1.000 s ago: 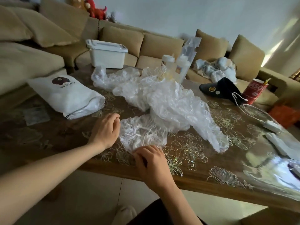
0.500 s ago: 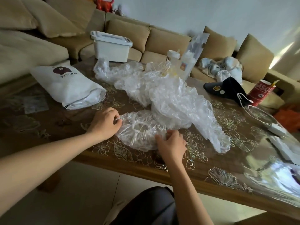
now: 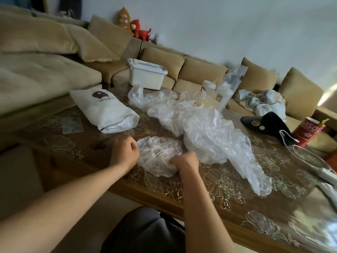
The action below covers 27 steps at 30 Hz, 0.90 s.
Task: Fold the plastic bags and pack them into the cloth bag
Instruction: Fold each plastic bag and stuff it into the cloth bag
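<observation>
Head view has rolled since half a second ago, so the table (image 3: pixel 76 152) now slants down to the right. The left grip (image 3: pixel 125 154), a bare hand, stays at the left edge of the small plastic bag (image 3: pixel 158 152), fingers curled and pinching the film. The right grip (image 3: pixel 185 162) has slid to the bag's near right edge, knuckles up, fingers curled into the plastic. The bag, flatter a second ago, is now a rounded, wrinkled, clear mound near the table's front edge. It sits just beside the heap of plastic bags (image 3: pixel 206 130), thin glossy crumpled film trailing to the right. The cloth bag (image 3: pixel 107 112), white and soft with a brown bear print, lies to the left, apart from both hands. The table top is glossy brown with gold flower outlines.
</observation>
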Each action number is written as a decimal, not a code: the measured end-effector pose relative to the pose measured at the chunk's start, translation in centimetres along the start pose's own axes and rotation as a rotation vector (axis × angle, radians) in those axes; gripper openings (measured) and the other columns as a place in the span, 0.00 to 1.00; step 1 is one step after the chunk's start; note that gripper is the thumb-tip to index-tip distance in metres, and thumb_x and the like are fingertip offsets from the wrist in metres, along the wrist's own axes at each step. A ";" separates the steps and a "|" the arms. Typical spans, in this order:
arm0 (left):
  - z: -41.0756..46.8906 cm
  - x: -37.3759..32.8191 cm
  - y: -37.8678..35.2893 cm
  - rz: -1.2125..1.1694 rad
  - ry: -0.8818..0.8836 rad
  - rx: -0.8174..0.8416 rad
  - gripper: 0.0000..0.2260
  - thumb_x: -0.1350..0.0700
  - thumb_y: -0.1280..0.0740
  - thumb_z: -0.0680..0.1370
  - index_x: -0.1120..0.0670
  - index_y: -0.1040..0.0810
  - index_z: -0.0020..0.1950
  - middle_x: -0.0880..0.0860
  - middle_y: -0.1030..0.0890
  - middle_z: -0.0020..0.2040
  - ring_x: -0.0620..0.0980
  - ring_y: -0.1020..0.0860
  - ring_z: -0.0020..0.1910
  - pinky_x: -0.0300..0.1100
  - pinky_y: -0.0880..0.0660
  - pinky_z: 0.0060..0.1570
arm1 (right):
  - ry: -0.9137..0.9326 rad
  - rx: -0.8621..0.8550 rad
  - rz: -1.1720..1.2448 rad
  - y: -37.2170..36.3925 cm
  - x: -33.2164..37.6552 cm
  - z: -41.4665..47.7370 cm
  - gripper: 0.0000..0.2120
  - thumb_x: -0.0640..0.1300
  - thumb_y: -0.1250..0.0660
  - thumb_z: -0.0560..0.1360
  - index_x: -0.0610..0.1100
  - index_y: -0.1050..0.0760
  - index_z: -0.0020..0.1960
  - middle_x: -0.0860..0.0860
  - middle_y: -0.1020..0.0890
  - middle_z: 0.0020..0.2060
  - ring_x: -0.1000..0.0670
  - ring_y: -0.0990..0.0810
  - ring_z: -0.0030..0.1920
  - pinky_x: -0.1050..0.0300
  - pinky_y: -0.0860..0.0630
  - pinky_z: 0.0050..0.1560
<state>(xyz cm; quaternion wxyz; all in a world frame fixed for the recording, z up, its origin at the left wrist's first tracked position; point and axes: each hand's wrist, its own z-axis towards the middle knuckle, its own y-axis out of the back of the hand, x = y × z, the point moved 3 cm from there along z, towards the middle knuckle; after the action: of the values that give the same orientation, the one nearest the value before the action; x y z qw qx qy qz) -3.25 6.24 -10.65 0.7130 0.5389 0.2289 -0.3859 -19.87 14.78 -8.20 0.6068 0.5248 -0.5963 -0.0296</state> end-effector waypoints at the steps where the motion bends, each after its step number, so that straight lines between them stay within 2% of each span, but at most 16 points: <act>1: -0.1 0.0 0.8 -0.065 0.052 0.040 0.06 0.65 0.38 0.76 0.60 0.22 0.42 0.55 0.21 0.42 0.54 0.24 0.46 0.43 0.30 0.46 | 0.068 0.005 -0.027 0.5 1.4 -0.1 0.13 0.40 0.34 0.71 0.38 0.24 0.54 0.43 0.19 0.50 0.43 0.20 0.52 0.50 0.22 0.52; 2: -0.1 -0.1 1.2 -0.104 0.122 0.102 0.07 0.64 0.39 0.77 0.60 0.22 0.44 0.53 0.23 0.43 0.52 0.25 0.46 0.40 0.31 0.45 | 0.144 -0.032 -0.050 1.5 2.5 -0.1 0.10 0.39 0.36 0.71 0.39 0.24 0.51 0.43 0.20 0.47 0.43 0.20 0.50 0.53 0.22 0.46; 4: 0.5 -0.3 2.3 -0.100 0.230 0.215 0.07 0.62 0.41 0.79 0.57 0.24 0.44 0.51 0.26 0.42 0.49 0.27 0.44 0.39 0.32 0.43 | 0.355 -0.156 -0.044 3.9 5.2 -1.0 0.04 0.38 0.39 0.74 0.40 0.28 0.47 0.44 0.23 0.41 0.43 0.24 0.43 0.57 0.30 0.34; 6: 1.1 -0.8 4.0 -0.012 0.272 0.254 0.11 0.61 0.43 0.79 0.56 0.29 0.37 0.53 0.28 0.37 0.51 0.28 0.39 0.40 0.35 0.34 | 0.628 -0.283 -0.032 5.8 7.2 -2.9 0.01 0.38 0.41 0.78 0.41 0.33 0.46 0.46 0.26 0.41 0.45 0.27 0.40 0.53 0.32 0.35; 7: 1.5 -1.2 5.1 0.028 0.292 0.244 0.11 0.60 0.43 0.80 0.58 0.29 0.38 0.55 0.27 0.38 0.54 0.27 0.40 0.41 0.36 0.32 | 0.787 -0.356 -0.061 6.2 8.0 -4.3 0.02 0.38 0.42 0.79 0.41 0.34 0.47 0.46 0.25 0.41 0.44 0.27 0.40 0.51 0.30 0.38; 8: 2.0 -1.8 6.1 0.071 0.307 0.234 0.09 0.58 0.43 0.80 0.60 0.27 0.45 0.57 0.25 0.43 0.57 0.26 0.44 0.42 0.35 0.35 | 0.963 -0.430 -0.103 6.2 8.8 -5.7 0.03 0.38 0.43 0.79 0.40 0.33 0.47 0.44 0.24 0.40 0.43 0.26 0.39 0.49 0.28 0.39; 10: 3.4 -2.7 8.0 0.136 0.309 0.223 0.15 0.56 0.43 0.81 0.66 0.27 0.59 0.63 0.24 0.56 0.60 0.25 0.53 0.45 0.30 0.43 | 1.303 -0.508 -0.249 4.9 9.3 -8.2 0.03 0.36 0.40 0.75 0.37 0.30 0.44 0.42 0.22 0.35 0.43 0.25 0.34 0.52 0.28 0.36; 11: 4.3 -3.4 9.0 0.141 0.289 0.252 0.16 0.57 0.42 0.80 0.67 0.28 0.61 0.64 0.24 0.57 0.61 0.24 0.55 0.47 0.28 0.46 | 1.400 -0.496 -0.353 3.8 9.1 -8.8 0.00 0.34 0.38 0.72 0.37 0.29 0.42 0.42 0.22 0.33 0.44 0.24 0.31 0.54 0.27 0.35; 12: 5.0 -4.3 10.0 0.143 0.232 0.300 0.14 0.58 0.42 0.80 0.67 0.26 0.59 0.63 0.23 0.53 0.59 0.23 0.51 0.47 0.27 0.44 | 1.436 -0.454 -0.449 2.7 8.6 -9.3 0.05 0.31 0.34 0.69 0.37 0.29 0.42 0.43 0.22 0.32 0.44 0.24 0.30 0.54 0.26 0.35; 13: 5.5 -5.2 11.0 0.163 0.157 0.362 0.10 0.60 0.42 0.79 0.64 0.24 0.51 0.61 0.23 0.45 0.56 0.24 0.43 0.45 0.27 0.39 | 1.439 -0.378 -0.532 1.5 8.1 -9.4 0.09 0.29 0.32 0.67 0.38 0.29 0.42 0.43 0.22 0.32 0.44 0.24 0.31 0.52 0.23 0.36; 15: 5.8 -7.2 12.9 0.270 0.004 0.435 0.12 0.62 0.43 0.77 0.58 0.31 0.33 0.55 0.32 0.31 0.50 0.34 0.29 0.40 0.38 0.27 | 1.379 -0.211 -0.642 -0.1 7.0 -10.0 0.11 0.28 0.32 0.68 0.38 0.29 0.47 0.43 0.20 0.38 0.43 0.22 0.37 0.47 0.22 0.45; 17: 5.4 -9.0 13.4 0.371 -0.125 0.516 0.13 0.62 0.43 0.76 0.57 0.36 0.31 0.54 0.37 0.29 0.49 0.40 0.27 0.40 0.45 0.27 | 1.238 -0.114 -0.715 -1.1 5.4 -10.4 0.11 0.32 0.37 0.75 0.39 0.30 0.56 0.43 0.20 0.51 0.44 0.23 0.51 0.49 0.28 0.59; 20: 3.7 -9.1 9.6 0.376 -0.264 0.641 0.07 0.61 0.41 0.77 0.58 0.28 0.40 0.56 0.30 0.35 0.50 0.33 0.33 0.39 0.38 0.31 | 1.087 0.022 -0.698 -3.0 1.6 -11.4 0.22 0.35 0.39 0.76 0.42 0.35 0.69 0.42 0.35 0.72 0.43 0.35 0.71 0.51 0.43 0.72; 22: 3.4 -7.9 5.8 0.258 -0.319 0.614 0.08 0.60 0.41 0.79 0.55 0.24 0.55 0.56 0.24 0.49 0.51 0.26 0.46 0.40 0.30 0.44 | 1.071 0.016 -0.519 -3.9 -0.3 -12.2 0.26 0.34 0.40 0.72 0.42 0.35 0.70 0.42 0.42 0.75 0.43 0.40 0.74 0.52 0.46 0.73; 24: 3.0 -6.6 3.5 0.226 -0.404 0.593 0.14 0.60 0.42 0.80 0.56 0.28 0.66 0.55 0.25 0.64 0.52 0.27 0.62 0.42 0.32 0.60 | 1.007 -0.064 -0.267 -3.4 -0.4 -12.1 0.25 0.31 0.41 0.70 0.43 0.30 0.66 0.46 0.35 0.72 0.45 0.35 0.70 0.57 0.41 0.69; 27: 2.7 -5.5 1.6 0.243 -0.653 0.601 0.19 0.61 0.43 0.81 0.54 0.34 0.73 0.52 0.34 0.73 0.49 0.39 0.73 0.40 0.46 0.71 | 0.801 -0.281 0.033 -1.7 1.1 -8.9 0.22 0.28 0.42 0.71 0.43 0.26 0.60 0.50 0.25 0.62 0.51 0.28 0.62 0.65 0.36 0.61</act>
<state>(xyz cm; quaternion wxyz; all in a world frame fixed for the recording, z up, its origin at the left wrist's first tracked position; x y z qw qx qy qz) -5.54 5.57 -4.81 0.5999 0.5947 -0.1946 -0.4985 -11.77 18.65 -6.26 0.8565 0.3975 -0.3120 0.1054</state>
